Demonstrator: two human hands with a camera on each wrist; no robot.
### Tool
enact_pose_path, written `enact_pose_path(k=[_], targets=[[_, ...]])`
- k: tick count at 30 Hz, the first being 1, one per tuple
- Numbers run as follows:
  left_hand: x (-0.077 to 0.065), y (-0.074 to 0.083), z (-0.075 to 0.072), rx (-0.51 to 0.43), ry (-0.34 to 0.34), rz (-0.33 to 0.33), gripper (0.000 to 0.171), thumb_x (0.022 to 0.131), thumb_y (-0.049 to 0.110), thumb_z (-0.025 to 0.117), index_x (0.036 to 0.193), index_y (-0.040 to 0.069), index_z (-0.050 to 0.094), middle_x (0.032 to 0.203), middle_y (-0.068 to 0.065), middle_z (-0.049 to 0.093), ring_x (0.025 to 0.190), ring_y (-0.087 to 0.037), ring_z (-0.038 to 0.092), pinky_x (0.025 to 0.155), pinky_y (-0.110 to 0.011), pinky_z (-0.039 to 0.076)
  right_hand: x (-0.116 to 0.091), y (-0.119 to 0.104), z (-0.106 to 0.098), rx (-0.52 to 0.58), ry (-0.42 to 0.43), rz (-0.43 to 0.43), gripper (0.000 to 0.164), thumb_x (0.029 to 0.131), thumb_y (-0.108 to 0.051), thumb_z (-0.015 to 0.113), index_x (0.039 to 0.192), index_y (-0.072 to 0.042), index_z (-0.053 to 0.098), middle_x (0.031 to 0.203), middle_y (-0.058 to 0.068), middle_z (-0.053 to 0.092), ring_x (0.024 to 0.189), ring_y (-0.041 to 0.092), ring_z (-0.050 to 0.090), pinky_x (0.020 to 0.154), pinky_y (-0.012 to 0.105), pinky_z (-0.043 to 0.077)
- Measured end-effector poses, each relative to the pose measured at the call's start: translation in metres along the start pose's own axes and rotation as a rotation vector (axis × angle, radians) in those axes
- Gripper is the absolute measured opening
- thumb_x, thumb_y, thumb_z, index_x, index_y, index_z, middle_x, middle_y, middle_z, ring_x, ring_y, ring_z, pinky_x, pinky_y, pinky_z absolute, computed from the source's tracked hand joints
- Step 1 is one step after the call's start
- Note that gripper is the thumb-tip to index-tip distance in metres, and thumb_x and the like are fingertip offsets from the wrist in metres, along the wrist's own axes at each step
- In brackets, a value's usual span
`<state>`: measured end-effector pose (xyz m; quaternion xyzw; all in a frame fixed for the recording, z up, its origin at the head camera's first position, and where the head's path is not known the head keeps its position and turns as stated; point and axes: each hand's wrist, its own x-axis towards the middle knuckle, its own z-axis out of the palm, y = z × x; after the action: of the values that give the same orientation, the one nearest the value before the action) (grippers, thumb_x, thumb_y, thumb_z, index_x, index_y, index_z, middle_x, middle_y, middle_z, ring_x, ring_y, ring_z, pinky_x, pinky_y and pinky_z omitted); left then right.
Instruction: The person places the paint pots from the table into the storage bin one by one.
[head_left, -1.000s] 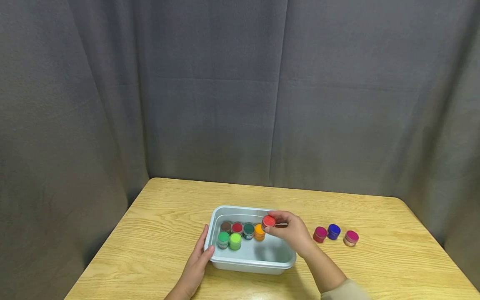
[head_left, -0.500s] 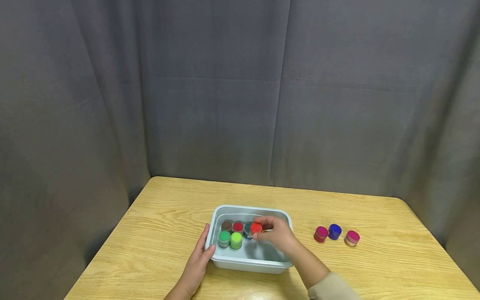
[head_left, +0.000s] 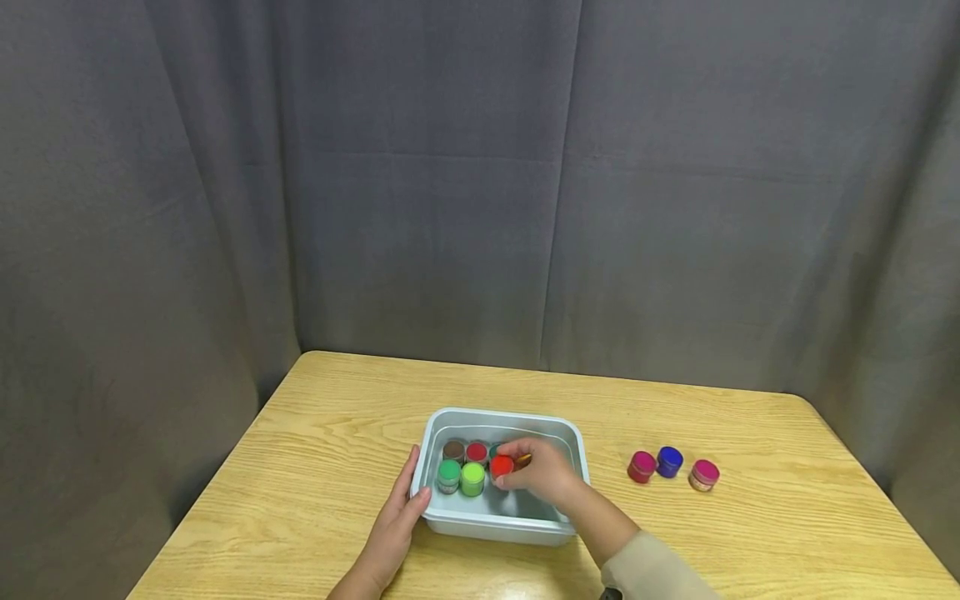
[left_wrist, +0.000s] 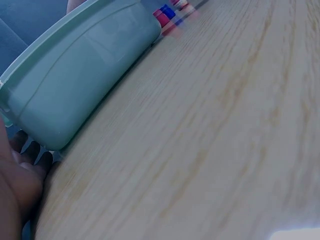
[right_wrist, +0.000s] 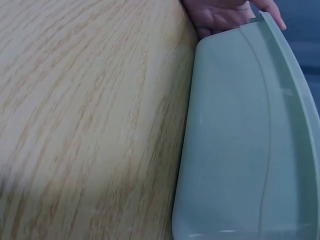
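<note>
A pale grey-green plastic tub [head_left: 495, 528] stands on the wooden table. My left hand [head_left: 392, 527] holds its left end, thumb at the rim and fingers along the outer wall. Inside the tub, my right hand [head_left: 543, 477] pinches a red-lidded paint jar [head_left: 500, 467] between thumb and fingers. To its left sit a light green jar [head_left: 472, 478] and a green jar [head_left: 448, 476]. Behind these stand a brown jar [head_left: 453, 451] and a dark red jar [head_left: 476, 452]. A dark green jar [head_left: 493, 451] and an orange jar [head_left: 524, 458] are mostly hidden by my right hand.
Right of the tub, a crimson jar [head_left: 642, 467], a blue jar [head_left: 670, 462] and a magenta jar [head_left: 704, 475] stand on the table [head_left: 787, 517]. Grey curtains [head_left: 420, 208] hang behind the table and along both sides.
My right hand has carried the red jar left and down from the tub's right part to beside the light green jar. My left hand has stayed on the tub.
</note>
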<state>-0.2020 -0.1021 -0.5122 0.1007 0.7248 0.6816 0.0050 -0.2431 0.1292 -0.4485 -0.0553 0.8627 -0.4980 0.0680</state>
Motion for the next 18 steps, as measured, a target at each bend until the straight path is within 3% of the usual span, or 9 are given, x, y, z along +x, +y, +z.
enact_pose_path(k=[18], targets=[[0.0006, 0.0012, -0.0003, 0.008, 0.002, -0.029, 0.062, 0.104, 0.025, 0.044, 0.158, 0.013, 0.016, 0.166, -0.008, 0.010, 0.153, -0.032, 0.006, 0.120, -0.052, 0.006, 0.0057, -0.0026, 0.0061, -0.103, -0.045, 0.029, 0.038, 0.072, 0.000, 0.083, 0.107, 0.000, 0.069, 0.097, 0.007, 0.068, 0.087, 0.015, 0.058, 0.078, 0.027, 0.053]])
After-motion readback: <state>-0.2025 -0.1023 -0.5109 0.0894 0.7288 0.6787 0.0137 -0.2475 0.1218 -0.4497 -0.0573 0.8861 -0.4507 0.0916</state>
